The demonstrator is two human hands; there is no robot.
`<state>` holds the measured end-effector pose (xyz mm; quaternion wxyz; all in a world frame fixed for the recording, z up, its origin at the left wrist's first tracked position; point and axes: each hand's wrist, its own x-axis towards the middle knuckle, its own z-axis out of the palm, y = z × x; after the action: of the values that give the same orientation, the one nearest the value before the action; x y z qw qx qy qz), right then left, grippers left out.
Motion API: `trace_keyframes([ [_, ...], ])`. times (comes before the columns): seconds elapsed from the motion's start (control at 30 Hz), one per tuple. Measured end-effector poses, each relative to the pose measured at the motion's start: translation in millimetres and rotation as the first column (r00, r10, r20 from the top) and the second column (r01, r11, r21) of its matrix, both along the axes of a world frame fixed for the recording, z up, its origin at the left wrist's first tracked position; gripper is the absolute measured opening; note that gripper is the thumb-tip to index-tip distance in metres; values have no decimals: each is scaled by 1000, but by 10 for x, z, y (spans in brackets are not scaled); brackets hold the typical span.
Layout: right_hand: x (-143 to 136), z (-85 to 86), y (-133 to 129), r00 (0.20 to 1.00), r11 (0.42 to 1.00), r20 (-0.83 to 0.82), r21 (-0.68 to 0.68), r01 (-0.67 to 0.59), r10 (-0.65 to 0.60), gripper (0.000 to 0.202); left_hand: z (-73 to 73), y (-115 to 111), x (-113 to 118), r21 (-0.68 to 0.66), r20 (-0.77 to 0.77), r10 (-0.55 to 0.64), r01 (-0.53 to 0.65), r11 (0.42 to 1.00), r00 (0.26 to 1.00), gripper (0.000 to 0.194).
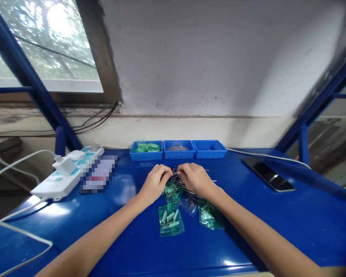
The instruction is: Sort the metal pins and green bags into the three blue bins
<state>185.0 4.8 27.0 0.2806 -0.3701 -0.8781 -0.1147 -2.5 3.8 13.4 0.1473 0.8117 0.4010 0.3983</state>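
My left hand (155,181) and my right hand (196,179) are close together over the middle of the blue table, fingers pinched. Whatever is between the fingertips is too small to make out. Under and between them lies a loose pile of thin metal rods (178,181), partly covered by my right hand. Nearer to me is a green-tinted plastic bag (170,219) with several pale pieces inside. A similar green bag (173,191) sits just below my left hand, and another green bag (210,215) lies partly under my right forearm. Between them is a clear bag (189,204) with small brownish pieces.
Behind my hands stand three blue trays: the left tray (146,156) holds green bags, the middle tray (178,154) thin pieces, beside the right tray (210,154). A white power strip (60,184) with cables and a pixelated flat object (99,175) lie left, a phone (267,174) right.
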Motion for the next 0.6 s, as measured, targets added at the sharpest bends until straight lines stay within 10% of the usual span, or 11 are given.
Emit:
trace_keyframes([
  [0.3, 285, 96, 254, 975, 962, -69, 160, 220, -212, 30, 27, 137, -17, -121, -70, 109, -117, 986, 991, 15],
  [0.47, 708, 21, 431, 721, 728, -109, -51, 684, -684, 34, -48, 213, -21, -99, -428, 167, -229, 968, 888, 8],
  [0.6, 490, -67, 261, 915, 896, -8, -206, 394, -404, 31, -58, 153, 19, -85, -471, 161, -226, 970, 868, 19],
])
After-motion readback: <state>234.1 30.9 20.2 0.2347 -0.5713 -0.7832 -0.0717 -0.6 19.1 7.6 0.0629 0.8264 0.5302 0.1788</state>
